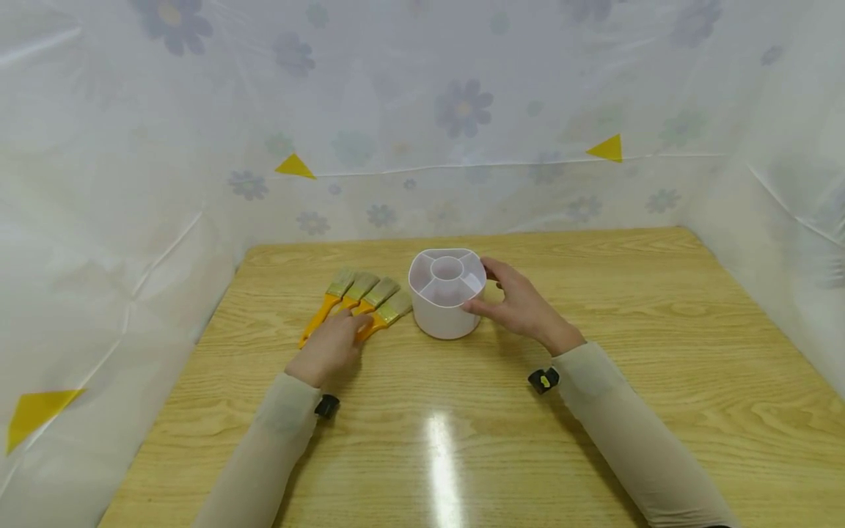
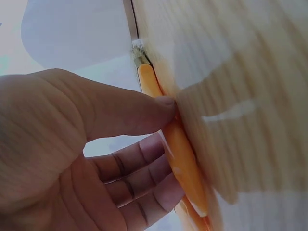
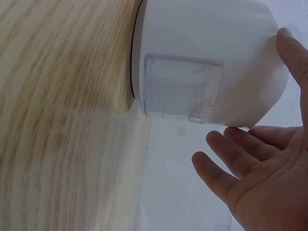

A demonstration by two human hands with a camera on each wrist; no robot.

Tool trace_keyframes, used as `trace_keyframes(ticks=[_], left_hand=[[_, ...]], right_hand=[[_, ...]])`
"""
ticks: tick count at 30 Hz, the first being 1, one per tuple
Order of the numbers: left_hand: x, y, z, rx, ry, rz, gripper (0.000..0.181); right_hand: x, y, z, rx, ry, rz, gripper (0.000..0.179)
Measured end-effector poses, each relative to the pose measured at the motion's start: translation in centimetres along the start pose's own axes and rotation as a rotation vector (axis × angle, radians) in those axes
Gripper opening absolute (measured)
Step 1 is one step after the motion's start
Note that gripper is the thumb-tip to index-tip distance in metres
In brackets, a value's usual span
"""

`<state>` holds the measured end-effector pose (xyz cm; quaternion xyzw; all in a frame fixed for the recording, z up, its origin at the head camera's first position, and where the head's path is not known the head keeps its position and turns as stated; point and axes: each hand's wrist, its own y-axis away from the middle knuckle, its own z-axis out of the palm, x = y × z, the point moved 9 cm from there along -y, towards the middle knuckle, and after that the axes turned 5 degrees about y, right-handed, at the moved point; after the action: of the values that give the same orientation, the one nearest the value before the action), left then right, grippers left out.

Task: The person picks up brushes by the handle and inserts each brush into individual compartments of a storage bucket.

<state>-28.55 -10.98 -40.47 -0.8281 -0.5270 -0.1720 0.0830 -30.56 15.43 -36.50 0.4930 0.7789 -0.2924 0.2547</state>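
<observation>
Head view: where are the four brushes (image 1: 376,297) found?

They are laid in a fan on the table (image 1: 528,455), just left of the upright white organizer (image 1: 445,321). One orange handle (image 2: 183,161), apparently the rightmost, is pinched between thumb and fingers of the left hand (image 1: 330,345).

And the right hand (image 1: 521,304)?

Its fingers are spread wide at the organizer's right side, the rim area being touched by thumb and fingertips.

How might a brush be handled?

As something light and stiff, probably; the smooth handle may be slightly slippery, the bristles bendable. Hold is best taken at mid-handle.

Which way are they pointed?

Bristles are turned away from the person, handle ends nearer; the long axes are slanted rightward, the rightmost most strongly.
</observation>
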Motion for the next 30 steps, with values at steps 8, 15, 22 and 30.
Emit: trace_keyframes(ticks=[8, 15, 22, 30], left_hand=[[-0.22, 0.16, 0.03, 0.016, 0.038, -0.032, 0.045], [0.25, -0.04, -0.06, 0.051, -0.001, 0.009, 0.034], [0.24, -0.19, 0.16, 0.043, -0.025, 0.011, 0.037], [0.1, -0.31, 0.29, 0.023, -0.028, -0.003, 0.043]], right_hand=[[0.0, -0.04, -0.02, 0.006, -0.016, -0.007, 0.085], [-0.05, -0.04, 0.09, 0.004, -0.046, -0.014, 0.087], [0.01, -0.02, 0.18, 0.004, -0.065, -0.004, 0.088], [-0.08, 0.03, 0.22, -0.002, -0.067, -0.003, 0.088]])
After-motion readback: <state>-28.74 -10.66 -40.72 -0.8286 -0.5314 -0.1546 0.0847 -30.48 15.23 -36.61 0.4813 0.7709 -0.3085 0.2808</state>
